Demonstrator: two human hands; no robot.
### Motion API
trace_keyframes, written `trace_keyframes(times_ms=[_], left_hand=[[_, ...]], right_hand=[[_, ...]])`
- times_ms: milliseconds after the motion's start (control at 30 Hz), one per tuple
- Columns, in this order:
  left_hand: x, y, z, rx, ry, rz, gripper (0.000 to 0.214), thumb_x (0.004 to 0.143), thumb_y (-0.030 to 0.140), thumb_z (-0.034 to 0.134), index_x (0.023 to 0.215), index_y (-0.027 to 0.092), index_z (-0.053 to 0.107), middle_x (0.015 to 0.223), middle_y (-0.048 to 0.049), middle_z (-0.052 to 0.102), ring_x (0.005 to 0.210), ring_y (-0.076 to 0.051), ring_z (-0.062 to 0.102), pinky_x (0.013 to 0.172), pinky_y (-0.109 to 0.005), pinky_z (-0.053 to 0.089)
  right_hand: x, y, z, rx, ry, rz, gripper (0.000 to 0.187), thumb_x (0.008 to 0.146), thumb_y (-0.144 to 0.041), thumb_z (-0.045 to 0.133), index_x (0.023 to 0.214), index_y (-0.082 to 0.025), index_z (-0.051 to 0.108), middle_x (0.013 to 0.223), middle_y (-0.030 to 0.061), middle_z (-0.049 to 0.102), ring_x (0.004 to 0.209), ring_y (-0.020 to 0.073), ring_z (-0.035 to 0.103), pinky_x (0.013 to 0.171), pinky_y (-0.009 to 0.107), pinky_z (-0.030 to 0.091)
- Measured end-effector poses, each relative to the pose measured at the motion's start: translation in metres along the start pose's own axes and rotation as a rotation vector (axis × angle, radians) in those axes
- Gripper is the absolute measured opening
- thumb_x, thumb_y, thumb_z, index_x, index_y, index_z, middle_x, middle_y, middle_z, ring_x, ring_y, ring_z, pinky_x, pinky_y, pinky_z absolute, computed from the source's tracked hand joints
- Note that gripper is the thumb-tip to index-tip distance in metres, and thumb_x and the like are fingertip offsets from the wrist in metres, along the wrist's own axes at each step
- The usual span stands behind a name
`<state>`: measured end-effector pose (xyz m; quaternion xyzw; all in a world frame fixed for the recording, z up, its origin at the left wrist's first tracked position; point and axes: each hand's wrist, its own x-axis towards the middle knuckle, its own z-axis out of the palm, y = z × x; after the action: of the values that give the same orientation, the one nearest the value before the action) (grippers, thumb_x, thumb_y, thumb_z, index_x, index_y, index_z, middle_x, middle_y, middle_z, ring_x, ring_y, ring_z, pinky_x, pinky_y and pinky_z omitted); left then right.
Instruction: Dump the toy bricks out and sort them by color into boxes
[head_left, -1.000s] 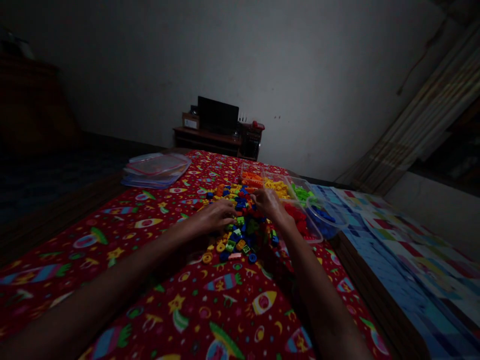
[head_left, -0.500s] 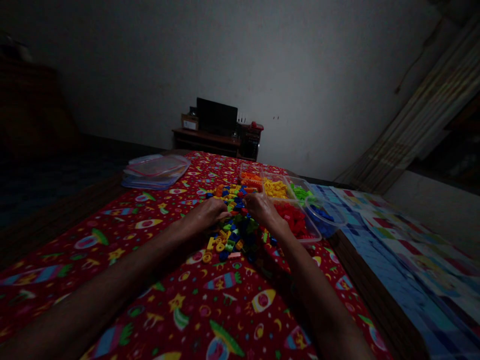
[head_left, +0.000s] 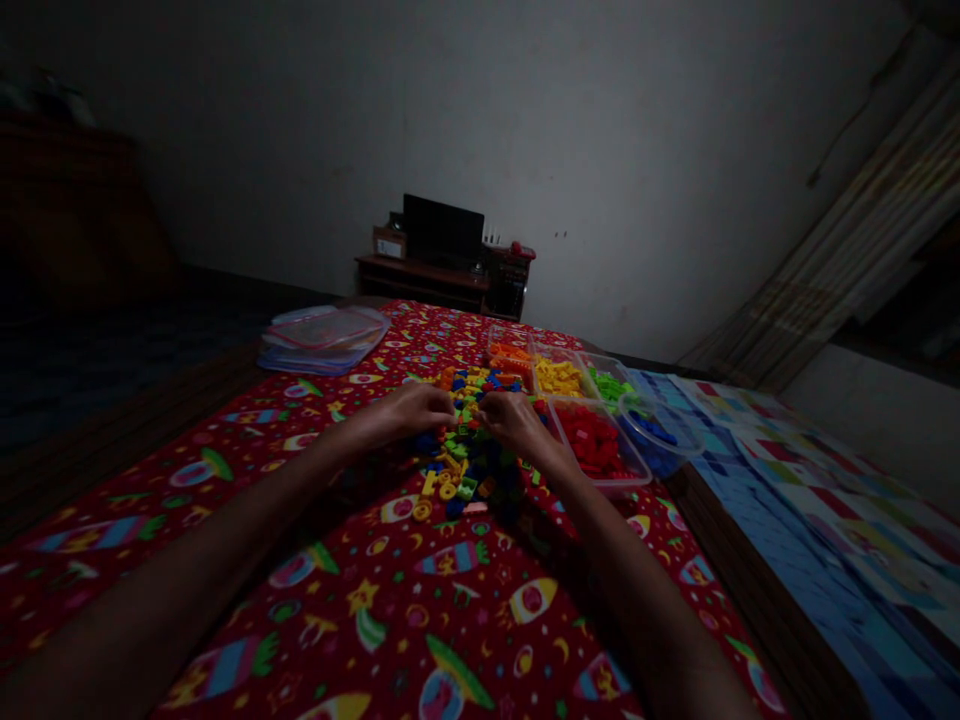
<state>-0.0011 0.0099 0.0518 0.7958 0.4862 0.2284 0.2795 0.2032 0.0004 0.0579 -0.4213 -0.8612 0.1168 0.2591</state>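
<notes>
A loose pile of mixed toy building bricks (head_left: 466, 462) lies on the red patterned cloth (head_left: 405, 620). Over the pile's left side is my left hand (head_left: 421, 408), its fingers bent together; whatever they pinch is too small to make out. My right hand (head_left: 511, 418) is just opposite, fingers curled down at the bricks, and what it grips is hidden. To the right stand clear tubs sorted by colour: orange bricks (head_left: 510, 357), yellow bricks (head_left: 558, 376), green bricks (head_left: 609, 386), red bricks (head_left: 594, 440) and blue bricks (head_left: 651, 428).
Stacked clear lids (head_left: 324, 340) lie at the cloth's far left. Beyond the cloth a monitor (head_left: 442, 228) stands on a low desk (head_left: 420, 272) against the wall. A blue checked sheet (head_left: 780, 520) spreads out at the right.
The view has shifted slightly, moving the scene a little to the right. My left hand has drawn slightly left and up, and my right hand has lowered a little at the pile.
</notes>
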Motion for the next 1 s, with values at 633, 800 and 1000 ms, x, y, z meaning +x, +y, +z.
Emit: trace_keyframes(times_ms=[633, 800, 1000], left_hand=[[0.004, 0.000, 0.006, 0.070, 0.042, 0.034, 0.048, 0.077, 0.059, 0.049, 0.069, 0.016, 0.068, 0.063, -0.0015, 0.061, 0.058, -0.015, 0.053, 0.052, -0.023, 0.036], [0.005, -0.005, 0.010, -0.009, 0.038, -0.014, 0.050, 0.078, 0.060, 0.048, 0.066, 0.015, 0.067, 0.053, 0.0019, 0.052, 0.049, -0.011, 0.045, 0.048, -0.023, 0.030], [-0.007, 0.008, 0.000, 0.297, -0.228, 0.109, 0.016, 0.071, 0.020, 0.065, 0.081, 0.020, 0.077, 0.080, -0.0006, 0.072, 0.071, -0.015, 0.062, 0.062, -0.020, 0.041]], right_hand=[[0.001, 0.004, 0.001, 0.216, -0.070, -0.045, 0.035, 0.078, -0.007, 0.055, 0.108, -0.014, 0.071, 0.065, -0.0005, 0.061, 0.059, 0.0108, 0.050, 0.060, 0.021, 0.035], [0.000, 0.002, 0.000, 0.224, -0.035, -0.082, 0.025, 0.081, -0.015, 0.057, 0.101, -0.013, 0.072, 0.066, 0.0007, 0.061, 0.058, 0.0104, 0.048, 0.059, 0.021, 0.034], [-0.003, 0.013, -0.001, 0.124, 0.011, -0.107, 0.016, 0.082, -0.014, 0.055, 0.087, -0.010, 0.070, 0.060, -0.0022, 0.051, 0.056, 0.0092, 0.038, 0.057, 0.021, 0.030]])
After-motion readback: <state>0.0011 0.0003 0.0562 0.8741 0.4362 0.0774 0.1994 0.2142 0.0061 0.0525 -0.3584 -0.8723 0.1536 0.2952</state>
